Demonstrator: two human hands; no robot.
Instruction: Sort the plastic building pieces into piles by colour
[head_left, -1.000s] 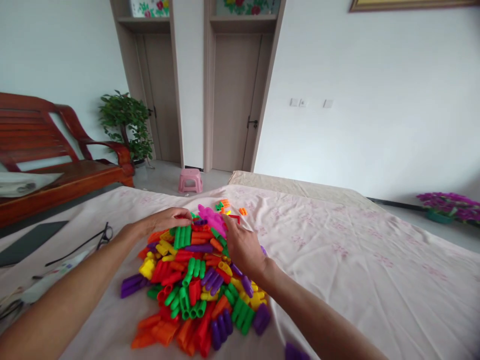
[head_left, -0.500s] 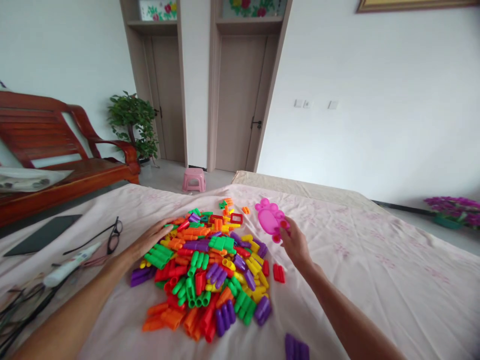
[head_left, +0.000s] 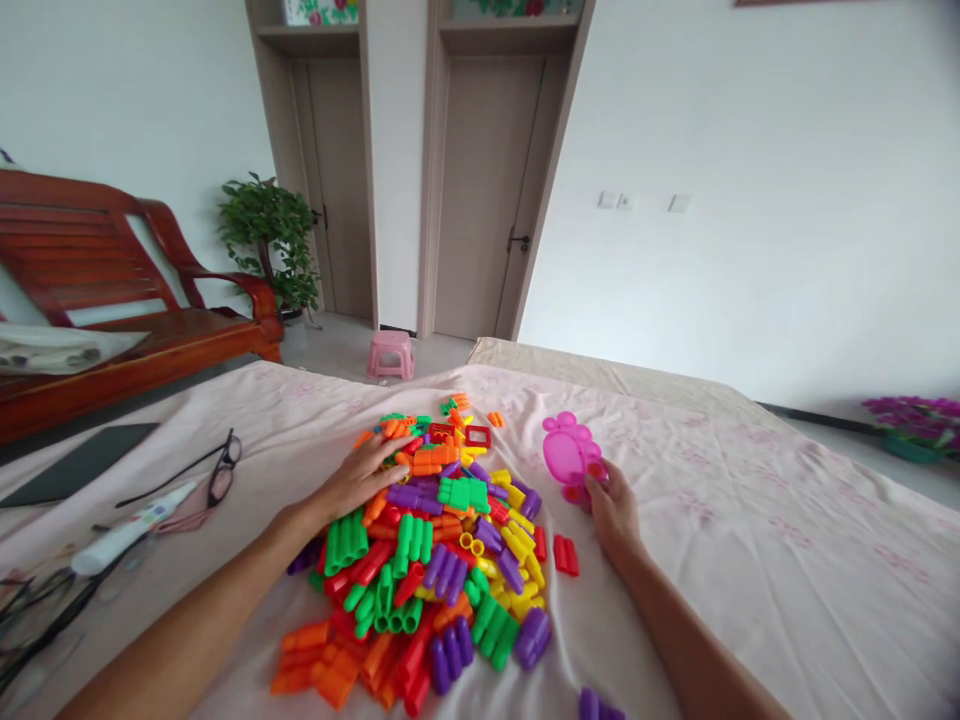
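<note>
A heap of plastic building pieces [head_left: 442, 575] in red, orange, green, yellow and purple covers the middle of the cloth. My left hand [head_left: 367, 472] lies on the heap's upper left, fingers stretched over orange and purple pieces; its grip holds nothing that I can see. Right of the heap, my right hand [head_left: 613, 505] pinches the lower edge of a translucent pink paw-shaped plastic dish [head_left: 564, 455], tilted up off the cloth. Reddish spots show by the thumb, too unclear to tell. A loose red piece [head_left: 566, 555] lies below the dish.
The floral cloth [head_left: 750, 560] spreads under everything. At left lie glasses [head_left: 225, 470], a white tube [head_left: 131, 530] and a dark flat tablet-like object [head_left: 79, 462]. A purple piece [head_left: 598, 706] sits at the near edge. Beyond are a pink stool [head_left: 391, 355] and a wooden bench [head_left: 112, 280].
My left hand has slid rightward from the heap's left edge onto its top, shifting pieces there. My right hand and the pink dish appear slightly lower and further right; the camera view has shifted too.
</note>
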